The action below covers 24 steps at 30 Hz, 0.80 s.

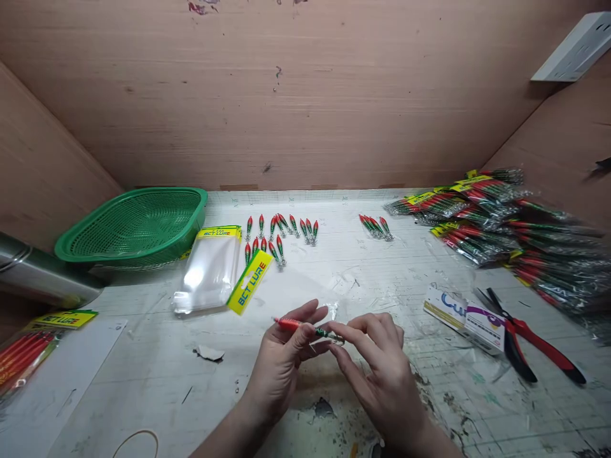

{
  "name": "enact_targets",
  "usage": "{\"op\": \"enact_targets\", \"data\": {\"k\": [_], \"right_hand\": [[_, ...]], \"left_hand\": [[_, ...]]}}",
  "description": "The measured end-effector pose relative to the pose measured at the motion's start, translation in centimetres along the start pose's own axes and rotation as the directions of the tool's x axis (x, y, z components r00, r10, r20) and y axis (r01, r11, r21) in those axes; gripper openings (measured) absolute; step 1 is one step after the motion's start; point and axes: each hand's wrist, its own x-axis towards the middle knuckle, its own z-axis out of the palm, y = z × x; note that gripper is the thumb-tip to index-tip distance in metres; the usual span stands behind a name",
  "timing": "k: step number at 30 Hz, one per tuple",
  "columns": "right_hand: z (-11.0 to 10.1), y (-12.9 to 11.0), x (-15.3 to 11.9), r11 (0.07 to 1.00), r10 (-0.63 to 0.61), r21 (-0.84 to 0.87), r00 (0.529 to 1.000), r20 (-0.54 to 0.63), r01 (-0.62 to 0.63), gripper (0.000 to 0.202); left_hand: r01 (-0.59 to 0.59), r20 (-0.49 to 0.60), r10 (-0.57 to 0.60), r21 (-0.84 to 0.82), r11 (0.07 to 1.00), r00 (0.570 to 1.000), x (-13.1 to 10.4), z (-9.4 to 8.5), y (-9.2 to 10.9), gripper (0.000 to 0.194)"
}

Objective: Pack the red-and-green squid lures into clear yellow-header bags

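Note:
A red and green fishing lure (289, 324) is held near the front middle of the table. My left hand (281, 362) pinches its body between thumb and fingers, the red tip pointing left. At the lure's hook end, on the right, the thumb and index finger of my right hand (382, 366) are closed on the hooks. Just behind my hands lies an opened clear bag with a yellow header card (249, 282). A stack of clear bags (209, 270) is left of it. Loose lures (280, 224) lie in rows farther back, with a small group (375, 227) to their right.
A green basket (133, 226) stands at the back left, near a metal cylinder (45, 270). Packed lures (482, 216) are heaped at the right. A small box (463, 319) and red-handled pliers (525, 337) lie at the right; packed red lures (23, 356) at the left.

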Motion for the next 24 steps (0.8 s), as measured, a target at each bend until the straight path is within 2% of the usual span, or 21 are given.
{"op": "enact_targets", "data": {"k": [6, 9, 14, 20, 24], "right_hand": [[0.0, 0.4, 0.2, 0.994, -0.072, -0.081, 0.995, -0.069, 0.066, 0.027], [-0.1, 0.6, 0.2, 0.982, -0.104, -0.167, 0.987, -0.119, 0.084, 0.033], [-0.1, 0.6, 0.3, 0.964, -0.17, -0.227, 0.976, -0.133, 0.137, 0.033], [0.3, -0.4, 0.6, 0.992, -0.1, -0.09, 0.988, -0.119, 0.09, 0.027], [0.7, -0.5, 0.2, 0.989, -0.121, -0.101, 0.986, -0.117, 0.11, 0.026]], "left_hand": [[0.063, 0.088, -0.065, 0.02, 0.998, 0.994, -0.2, 0.1, 0.0, 0.051], [0.089, 0.078, -0.088, -0.015, 0.996, 0.993, -0.2, 0.1, 0.3, 0.055], [0.074, 0.116, -0.071, -0.015, 0.997, 0.991, -0.3, 0.0, 0.1, 0.059], [0.073, 0.141, -0.066, -0.041, 0.997, 0.988, -0.1, 0.2, -0.3, 0.049], [0.033, 0.075, -0.02, -0.175, 0.984, 0.997, -0.2, 0.3, 0.2, 0.065]]}}
